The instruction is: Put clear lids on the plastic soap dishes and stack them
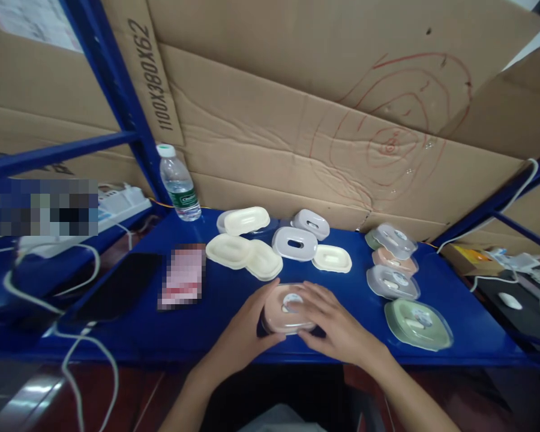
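Note:
A pink oval soap box (279,312) with a clear cover and a round sticker sits at the blue shelf's front edge, between my two hands. My left hand (254,318) curves around its left side, thumb at the near edge. From the right, my right hand (330,321) grips it, with fingers lying over the cover and sticker. Just beyond are cream oval trays (264,261), a lilac tray with a slot (294,244) and a smaller cream tray (332,258). The box's underside is hidden.
Covered boxes line the right side, a green one (418,324) nearest and a lilac one (392,282) behind. A water bottle (180,186) stands at the back left. A dark phone (119,285) and white cables (103,342) lie left. Cardboard (261,120) walls the back.

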The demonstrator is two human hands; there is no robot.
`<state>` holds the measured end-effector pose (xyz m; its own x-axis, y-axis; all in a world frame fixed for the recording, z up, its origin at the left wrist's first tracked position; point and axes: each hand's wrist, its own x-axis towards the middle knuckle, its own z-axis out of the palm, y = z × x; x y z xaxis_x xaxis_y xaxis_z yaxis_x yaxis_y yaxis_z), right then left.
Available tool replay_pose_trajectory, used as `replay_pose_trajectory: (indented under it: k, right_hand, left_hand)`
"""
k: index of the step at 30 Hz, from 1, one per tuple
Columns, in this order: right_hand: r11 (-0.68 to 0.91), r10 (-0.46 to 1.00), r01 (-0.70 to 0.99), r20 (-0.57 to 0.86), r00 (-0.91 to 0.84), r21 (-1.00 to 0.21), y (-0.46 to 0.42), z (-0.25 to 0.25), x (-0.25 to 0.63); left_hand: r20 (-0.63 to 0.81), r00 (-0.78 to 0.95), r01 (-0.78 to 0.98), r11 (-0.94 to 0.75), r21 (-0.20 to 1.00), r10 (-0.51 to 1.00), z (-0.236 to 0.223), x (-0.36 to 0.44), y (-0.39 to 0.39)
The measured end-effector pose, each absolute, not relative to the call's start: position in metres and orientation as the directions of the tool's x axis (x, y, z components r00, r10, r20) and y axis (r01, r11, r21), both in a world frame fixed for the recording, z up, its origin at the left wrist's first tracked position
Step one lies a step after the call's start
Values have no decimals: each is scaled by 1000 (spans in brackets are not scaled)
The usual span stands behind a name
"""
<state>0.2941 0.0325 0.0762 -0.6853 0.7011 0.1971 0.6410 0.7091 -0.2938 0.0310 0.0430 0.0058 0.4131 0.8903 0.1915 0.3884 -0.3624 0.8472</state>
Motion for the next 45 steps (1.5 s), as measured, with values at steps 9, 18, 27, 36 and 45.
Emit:
replay_pose_trajectory:
  k: [9,18,27,36,45]
  right_hand:
    - [711,702,682,225,-676,-172,32,51,292]
    - [709,637,697,326,-699,110,19,63,296]
    - [491,680,846,517,-521,207,14,106,400]
    - [178,837,983,517,-178,50,58,85,544]
    - [183,870,983,469,-155,-15,56,85,555]
  left_hand:
    - [226,442,406,-419,812,868,15,31,48]
    - [256,398,334,-399,854,881,28,36,50]
    - [258,431,176,-361,916,865,38,87,40]
    - [245,433,438,-440,784,868,17,79,41]
    - [226,439,463,-435,772,870,20,78,40]
